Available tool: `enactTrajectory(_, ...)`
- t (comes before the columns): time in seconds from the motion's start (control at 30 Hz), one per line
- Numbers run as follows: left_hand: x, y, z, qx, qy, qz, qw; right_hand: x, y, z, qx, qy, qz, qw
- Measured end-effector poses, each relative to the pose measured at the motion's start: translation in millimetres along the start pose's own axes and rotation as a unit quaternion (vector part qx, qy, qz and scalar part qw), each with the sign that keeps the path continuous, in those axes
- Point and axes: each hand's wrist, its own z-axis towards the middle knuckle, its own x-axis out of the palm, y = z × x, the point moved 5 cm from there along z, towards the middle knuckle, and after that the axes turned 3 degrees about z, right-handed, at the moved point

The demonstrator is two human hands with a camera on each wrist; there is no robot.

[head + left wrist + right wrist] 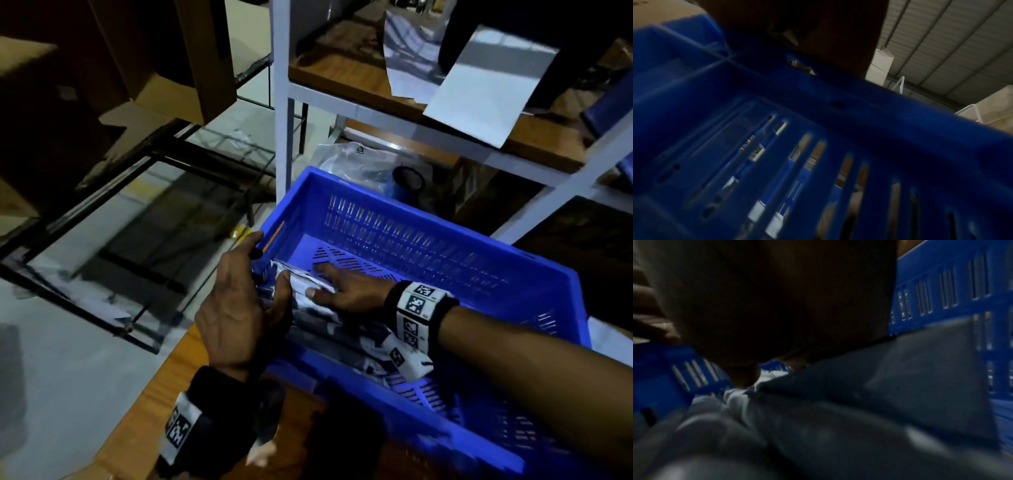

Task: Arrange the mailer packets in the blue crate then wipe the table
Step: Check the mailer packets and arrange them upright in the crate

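The blue crate (428, 219) stands on the wooden table (161, 397), with grey and white mailer packets (318, 322) lying in its near left part. My right hand (335, 287) reaches into the crate and presses flat, fingers spread, on top of the packets. At the crate's left corner my left hand (260, 270) has straight fingers along the wall and its thumb against the packets' edge. The left wrist view is filled by the slotted crate wall (818, 113). In the right wrist view, grey packets (859, 402) lie under my dark palm (777, 305), crate walls (941, 288) around.
A white metal rack (284, 102) with wooden shelves stands right behind the crate. Silvery sheets (479, 92) hang over its shelf edge. A clear plastic bag (352, 161) and a dark roll (407, 181) sit lower. Cardboard boxes (171, 68) and a black glass frame (137, 222) lie left.
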Motion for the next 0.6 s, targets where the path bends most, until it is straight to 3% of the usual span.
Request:
enactTrajectory(0.1, 3, 3, 1, -0.004, -0.005, -0.024, 1.0, 15, 0, -5, 0.007, 0.053, 0.016, 0.998)
enactTrajectory(0.33, 0, -4, -3, 0.008, -0.017, 0.035, 0.999, 4, 4, -9, 0.011, 0.025, 0.013, 1.0)
enactTrajectory(0.5, 0, -6, -5, 0.031, -0.017, 0.06, 0.998, -26, 15, -49, 0.0, -0.05, -0.017, 0.999)
enactTrajectory(0.6, 0, -8, -5, 0.033, -0.005, 0.076, 0.997, -50, 19, -95, -0.038, -0.097, 0.02, 0.994)
